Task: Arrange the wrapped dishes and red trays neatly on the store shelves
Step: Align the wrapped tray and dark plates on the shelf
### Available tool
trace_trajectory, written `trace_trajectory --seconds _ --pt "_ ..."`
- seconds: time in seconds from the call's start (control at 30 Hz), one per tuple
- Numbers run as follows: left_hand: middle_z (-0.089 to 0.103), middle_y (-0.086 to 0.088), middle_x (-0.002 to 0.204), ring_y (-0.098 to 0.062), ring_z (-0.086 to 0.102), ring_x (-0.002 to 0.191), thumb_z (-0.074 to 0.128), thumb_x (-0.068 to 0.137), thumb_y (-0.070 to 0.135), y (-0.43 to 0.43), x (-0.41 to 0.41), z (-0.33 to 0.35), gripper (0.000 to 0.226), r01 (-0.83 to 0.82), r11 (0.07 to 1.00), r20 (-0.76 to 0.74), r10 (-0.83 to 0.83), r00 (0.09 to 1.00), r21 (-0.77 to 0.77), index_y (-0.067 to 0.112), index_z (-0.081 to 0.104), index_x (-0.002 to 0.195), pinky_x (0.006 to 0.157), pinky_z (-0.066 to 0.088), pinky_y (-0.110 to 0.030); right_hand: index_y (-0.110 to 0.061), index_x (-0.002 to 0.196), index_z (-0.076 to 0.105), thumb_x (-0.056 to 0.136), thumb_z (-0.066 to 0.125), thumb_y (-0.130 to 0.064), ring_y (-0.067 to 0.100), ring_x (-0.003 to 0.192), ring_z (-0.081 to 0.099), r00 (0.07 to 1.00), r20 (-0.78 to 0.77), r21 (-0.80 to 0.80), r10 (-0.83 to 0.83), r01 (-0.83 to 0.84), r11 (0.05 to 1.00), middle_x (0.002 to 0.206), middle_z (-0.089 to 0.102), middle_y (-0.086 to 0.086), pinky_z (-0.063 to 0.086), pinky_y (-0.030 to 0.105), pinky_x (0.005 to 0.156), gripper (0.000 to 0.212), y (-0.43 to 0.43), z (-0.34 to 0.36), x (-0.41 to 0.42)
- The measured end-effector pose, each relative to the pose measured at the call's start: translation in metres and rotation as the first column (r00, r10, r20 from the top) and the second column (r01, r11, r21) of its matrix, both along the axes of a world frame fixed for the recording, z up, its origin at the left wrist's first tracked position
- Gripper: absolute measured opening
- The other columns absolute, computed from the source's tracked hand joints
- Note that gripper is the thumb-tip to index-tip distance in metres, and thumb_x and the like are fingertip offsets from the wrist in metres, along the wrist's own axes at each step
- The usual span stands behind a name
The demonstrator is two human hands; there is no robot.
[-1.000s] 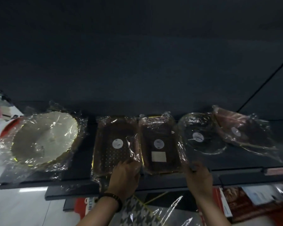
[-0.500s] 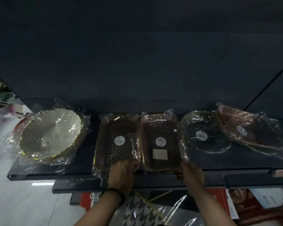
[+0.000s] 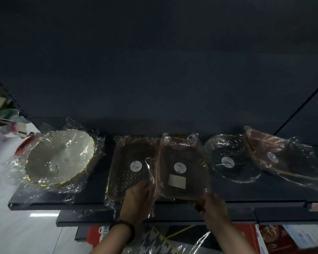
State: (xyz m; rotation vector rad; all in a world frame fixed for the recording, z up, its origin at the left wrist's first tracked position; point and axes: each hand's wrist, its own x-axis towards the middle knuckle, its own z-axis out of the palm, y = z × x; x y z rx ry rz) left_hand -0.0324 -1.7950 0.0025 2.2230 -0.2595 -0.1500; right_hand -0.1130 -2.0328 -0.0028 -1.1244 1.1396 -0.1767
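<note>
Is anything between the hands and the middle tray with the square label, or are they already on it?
Nothing visible stands between them. The left hand rests at the near left corner of the square-labelled tray, partly over the wrap of the perforated tray beside it. The right hand grips the near right corner.

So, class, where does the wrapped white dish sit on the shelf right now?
The wrapped white dish sits at the far left of the top shelf in the head view, left of the dotted tray, apart from both hands.
</note>
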Motion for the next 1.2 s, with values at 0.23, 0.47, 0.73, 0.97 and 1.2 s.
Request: trace_trajectory --seconds 0.23,0.47,0.73,0.97,1.2 --pt "0.078 0.008 0.084 -0.007 0.073 0.071 0.063 0.106 0.029 0.005 0.001 0.021 0.011 -0.087 0.937 -0.213 0.014 0.977 -0.338 0.03 0.074 0.106 0.066 0.06 -0.034 -0.006 0.096 0.061 0.1 0.058 -0.008 0.022 0.053 0.065 0.99 0.073 -0.1 0.123 -0.116 0.988 0.073 0.064 0.013 0.043 0.028 0.051 0.006 0.015 0.012 -0.009" --pt "0.079 0.019 0.089 0.0 0.075 0.082 0.084 0.09 0.018 0.057 0.002 0.007 0.016 -0.17 0.961 -0.084 0.155 0.984 -0.22 0.03 0.078 0.098 0.074 0.062 -0.031 -0.007 0.102 0.066 0.098 0.065 -0.004 0.022 0.065 0.071 0.935 0.07 -0.188 0.349 -0.331 0.925 0.092 0.072 0.017 0.055 0.029 0.05 0.005 0.055 0.033 0.007" --pt "0.077 0.015 0.083 -0.004 0.072 0.08 0.08 0.092 0.022 0.106 0.016 0.002 0.008 -0.279 0.958 -0.028 0.278 0.96 -0.07 0.028 0.078 0.089 0.077 0.061 -0.039 -0.005 0.102 0.063 0.098 0.068 -0.012 0.021 0.065 0.078 0.858 -0.026 -0.226 0.513 -0.505 0.833 0.098 0.072 0.022 0.058 0.029 0.054 0.009 0.106 0.025 0.031" --pt "0.075 0.013 0.087 -0.007 0.07 0.082 0.075 0.096 0.021 0.119 0.03 -0.001 0.009 -0.263 0.965 -0.014 0.263 0.965 0.005 0.022 0.082 0.102 0.078 0.055 -0.031 -0.015 0.101 0.065 0.093 0.075 -0.026 0.014 0.064 0.076 0.805 -0.179 -0.388 0.565 -0.585 0.712 0.083 0.076 0.0 0.061 0.032 0.062 0.017 0.13 0.023 0.039" --pt "0.066 0.0 0.091 -0.024 0.062 0.086 0.067 0.096 0.012 0.121 0.036 -0.008 0.021 -0.23 0.969 0.05 0.227 0.973 0.086 0.028 0.077 0.105 0.069 0.045 -0.032 -0.029 0.124 0.064 0.102 0.065 -0.03 -0.008 0.069 0.065 0.791 -0.279 -0.615 0.545 -0.583 0.531 0.083 0.073 -0.013 0.042 0.004 0.056 0.022 0.128 0.017 0.044"
